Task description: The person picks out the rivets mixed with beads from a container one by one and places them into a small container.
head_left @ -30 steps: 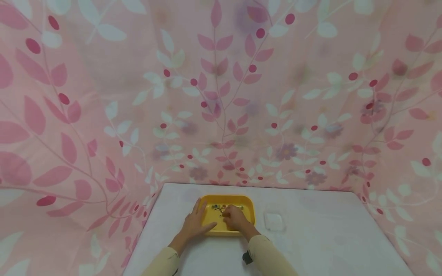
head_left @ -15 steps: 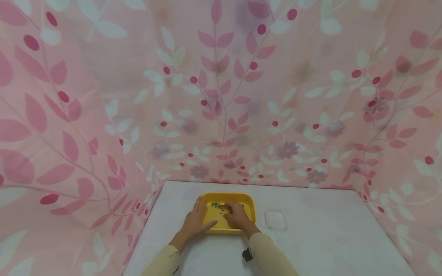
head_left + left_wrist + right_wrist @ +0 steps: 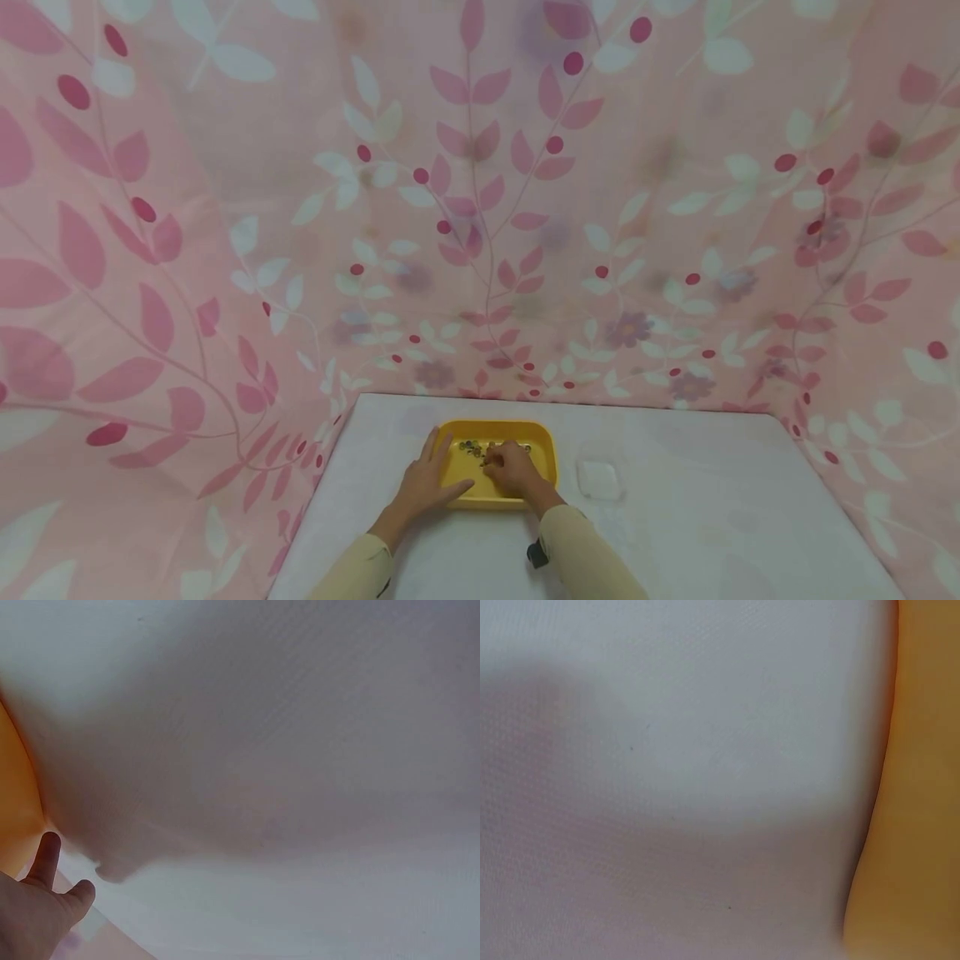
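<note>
A shallow yellow tray [image 3: 487, 502] lies on the white table, with several small shiny round pieces [image 3: 472, 448], like marbles or glass beads, in its far half. My left hand [image 3: 422, 485] rests along the tray's left side, fingers straight and thumb stretched over the near left corner. In the left wrist view, part of that hand [image 3: 37, 915] shows beside the tray's outer wall [image 3: 15, 787]. My right hand [image 3: 513, 468] is over the tray with curled fingers, their tips down among the pieces. Whether it pinches one is too small to tell. The right wrist view shows only tray wall [image 3: 922, 787] and table.
A small clear plastic container [image 3: 598, 481] stands on the table [image 3: 712, 500] right of the tray. Behind the table's far edge hangs a pink floral cloth [image 3: 480, 250], which also closes off both sides. A dark object [image 3: 537, 555] sits at the right sleeve's cuff.
My right fingers have shifted slightly among the pieces, which now lie in a somewhat different cluster. My left hand keeps its place on the tray. The head view has tilted a little.
</note>
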`<state>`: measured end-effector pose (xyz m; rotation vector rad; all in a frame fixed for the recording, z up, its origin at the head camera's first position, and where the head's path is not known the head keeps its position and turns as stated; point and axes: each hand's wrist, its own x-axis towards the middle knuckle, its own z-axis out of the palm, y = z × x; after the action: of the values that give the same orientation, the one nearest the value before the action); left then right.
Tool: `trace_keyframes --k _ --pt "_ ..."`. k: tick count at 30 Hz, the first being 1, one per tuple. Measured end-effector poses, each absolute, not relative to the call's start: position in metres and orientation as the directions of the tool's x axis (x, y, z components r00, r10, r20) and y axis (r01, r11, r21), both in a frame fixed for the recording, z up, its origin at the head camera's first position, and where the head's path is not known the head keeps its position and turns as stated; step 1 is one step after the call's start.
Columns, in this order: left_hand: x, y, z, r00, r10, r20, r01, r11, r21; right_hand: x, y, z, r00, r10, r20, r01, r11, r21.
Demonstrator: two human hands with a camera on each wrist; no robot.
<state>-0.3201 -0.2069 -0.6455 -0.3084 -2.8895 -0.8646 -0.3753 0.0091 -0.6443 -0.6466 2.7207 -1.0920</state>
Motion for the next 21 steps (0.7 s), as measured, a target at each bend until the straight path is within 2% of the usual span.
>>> trace_keyframes --k 7,16,21 --pt "-0.3195 -0.2070 -0.6500 -0.967 0.184 0.174 0.249 0.816 0.522 -0.3725 0.0071 -0.6473 -0.896 -0.443 0.012 -0.345 0.680 -0.647" --pt "-0.3203 -0.2059 -0.6546 -0.975 0.161 0.150 0.217 0.816 0.535 -0.3702 0.0045 -0.6444 -0.883 -0.469 0.027 -0.385 0.690 -0.613" --pt "-0.3223 -0.2065 -0.6537 -0.975 0.157 0.155 0.216 0.822 0.526 -0.3724 0.0045 -0.6448 -0.885 -0.465 0.036 -0.382 0.678 -0.627"
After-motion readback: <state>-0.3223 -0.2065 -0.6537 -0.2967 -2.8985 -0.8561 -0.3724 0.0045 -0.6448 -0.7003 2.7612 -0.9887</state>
